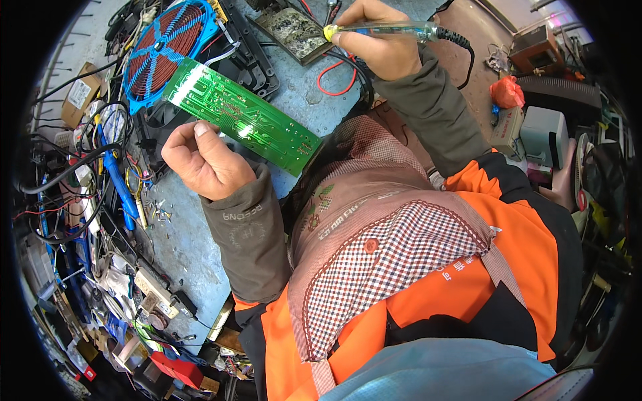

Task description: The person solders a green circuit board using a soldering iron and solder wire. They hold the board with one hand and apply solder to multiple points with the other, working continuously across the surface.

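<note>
A long green circuit board (267, 130) is tilted over the bench, with its traced and soldered side facing up. My left hand (207, 160) is closed, with thumb and bent fingers pinching the board's near long edge. In my right hand (388, 53) is a soldering iron (411, 29) with a clear handle, a yellow piece at its front and a black cord. Its front end is beside a metal tray (264, 23) of grey, crusty residue, apart from the board. The iron's very tip is hard to make out.
Behind the board lies a round coil (159, 47) with brown windings on a blue spoked frame, beside a black plastic housing (264, 80). Cables and tools (114, 180) crowd the left. A red wire (321, 79) loops near the tray. Boxes and a red bag (507, 92) sit at right.
</note>
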`<action>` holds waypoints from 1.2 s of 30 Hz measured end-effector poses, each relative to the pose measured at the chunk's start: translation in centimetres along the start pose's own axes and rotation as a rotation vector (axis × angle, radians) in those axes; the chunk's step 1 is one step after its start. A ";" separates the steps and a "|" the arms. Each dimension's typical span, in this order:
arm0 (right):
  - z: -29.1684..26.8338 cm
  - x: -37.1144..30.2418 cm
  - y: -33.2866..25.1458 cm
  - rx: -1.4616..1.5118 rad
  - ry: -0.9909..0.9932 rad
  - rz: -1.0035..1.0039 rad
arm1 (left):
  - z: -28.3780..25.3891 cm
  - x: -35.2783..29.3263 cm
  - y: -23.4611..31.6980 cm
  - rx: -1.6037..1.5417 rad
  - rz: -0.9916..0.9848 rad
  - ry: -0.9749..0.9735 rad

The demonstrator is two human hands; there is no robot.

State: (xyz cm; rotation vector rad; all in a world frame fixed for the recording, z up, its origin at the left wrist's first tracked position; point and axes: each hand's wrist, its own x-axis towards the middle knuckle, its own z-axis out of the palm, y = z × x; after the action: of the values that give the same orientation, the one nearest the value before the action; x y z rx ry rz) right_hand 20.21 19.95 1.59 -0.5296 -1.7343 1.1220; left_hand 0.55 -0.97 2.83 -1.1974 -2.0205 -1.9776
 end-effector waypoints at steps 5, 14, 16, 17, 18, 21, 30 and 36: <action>-0.4 0.5 0.8 -0.082 -0.077 -0.100 | 0.5 0.2 0.5 0.148 0.085 -0.032; -1.2 2.3 -0.9 -0.234 -0.254 -0.190 | 0.8 0.7 0.3 0.334 0.169 -0.094; 0.1 1.4 0.2 0.097 -0.072 -0.071 | 0.9 0.7 0.3 0.325 0.168 -0.097; 0.7 1.3 0.2 0.261 0.015 -0.009 | 0.9 0.6 0.3 0.315 0.158 -0.095; 0.5 0.9 -0.9 0.418 0.049 0.168 | 0.9 0.6 0.1 0.305 0.148 -0.092; 2.1 0.1 0.4 0.972 -0.038 0.404 | 0.8 0.8 -0.2 0.361 0.185 -0.129; 6.3 -4.2 1.7 0.672 -0.055 0.226 | 0.7 0.8 -0.2 0.385 0.147 -0.119; 6.3 -4.0 1.6 0.631 -0.067 0.185 | 1.1 0.7 0.0 0.426 0.206 -0.103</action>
State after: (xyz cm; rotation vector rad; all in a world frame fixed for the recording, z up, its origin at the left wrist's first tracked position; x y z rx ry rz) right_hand 16.18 14.88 -2.45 -0.2596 -1.2971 1.7409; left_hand 0.60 0.31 3.02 -1.3531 -2.1169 -1.3295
